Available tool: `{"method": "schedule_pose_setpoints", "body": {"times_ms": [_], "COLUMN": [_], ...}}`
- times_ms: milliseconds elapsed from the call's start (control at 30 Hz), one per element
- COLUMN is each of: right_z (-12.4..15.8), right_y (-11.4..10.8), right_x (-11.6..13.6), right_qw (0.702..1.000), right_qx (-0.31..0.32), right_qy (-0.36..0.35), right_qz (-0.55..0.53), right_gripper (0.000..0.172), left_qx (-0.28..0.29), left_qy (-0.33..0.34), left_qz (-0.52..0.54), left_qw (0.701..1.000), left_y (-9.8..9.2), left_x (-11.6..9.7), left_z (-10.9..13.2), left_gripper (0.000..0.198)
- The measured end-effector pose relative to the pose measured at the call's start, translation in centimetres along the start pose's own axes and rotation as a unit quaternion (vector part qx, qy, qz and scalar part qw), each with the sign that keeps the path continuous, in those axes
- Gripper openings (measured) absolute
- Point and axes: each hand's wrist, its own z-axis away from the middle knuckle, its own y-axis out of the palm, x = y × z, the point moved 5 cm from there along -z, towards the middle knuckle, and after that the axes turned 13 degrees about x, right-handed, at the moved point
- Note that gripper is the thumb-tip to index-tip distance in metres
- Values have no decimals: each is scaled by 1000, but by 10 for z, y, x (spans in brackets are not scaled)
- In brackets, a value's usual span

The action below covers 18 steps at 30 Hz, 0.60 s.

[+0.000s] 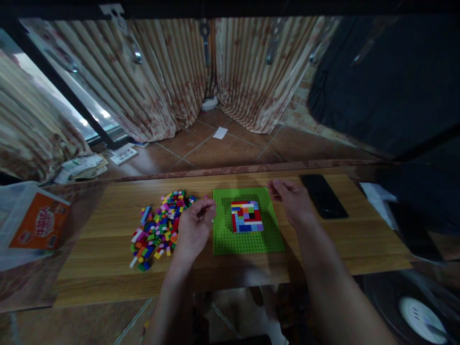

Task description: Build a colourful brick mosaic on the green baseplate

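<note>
A green studded baseplate (223, 243) lies on the wooden bench, bearing a square block of multicoloured toy bricks (247, 228) with a dark gap near its middle. My left hand (196, 225) is at the plate's left edge, between it and a heap of loose bricks (161, 227). Its fingers are curled in, and a tiny pale spot shows by the fingertips, too small to name. Over the plate's upper right corner is my right hand (292, 199), thumb and fingers bent together in a pinch; what they hold, if anything, cannot be made out.
A black phone (323, 195) lies on the wooden bench (97, 249) to the right. At the far left stands a white container with an orange label (41, 223). Beyond the bench are a tiled floor, papers (220, 132) and striped curtains (151, 81).
</note>
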Motion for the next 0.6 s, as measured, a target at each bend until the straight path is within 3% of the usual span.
{"method": "schedule_pose_setpoints", "body": {"times_ms": [100,367,467,600], "right_z": [2,19,34,57], "right_y": [5,31,54,96], "right_x": [3,21,30,33], "right_qw": [1000,996,988,948], "right_qx": [7,30,85,226], "right_qy": [-12,-79,-109,-166], "right_qz": [8,2,66,149], "right_gripper": [32,21,19,14], "left_qx": [-38,-233,-255,-263], "left_qy": [9,62,63,48], "left_qz": [10,115,177,238], "left_qw": [999,964,949,934], "left_y": [-8,-55,-66,-71], "left_x": [-6,-15,-12,-9], "left_z": [3,21,24,26], "left_gripper": [18,16,14,15]}}
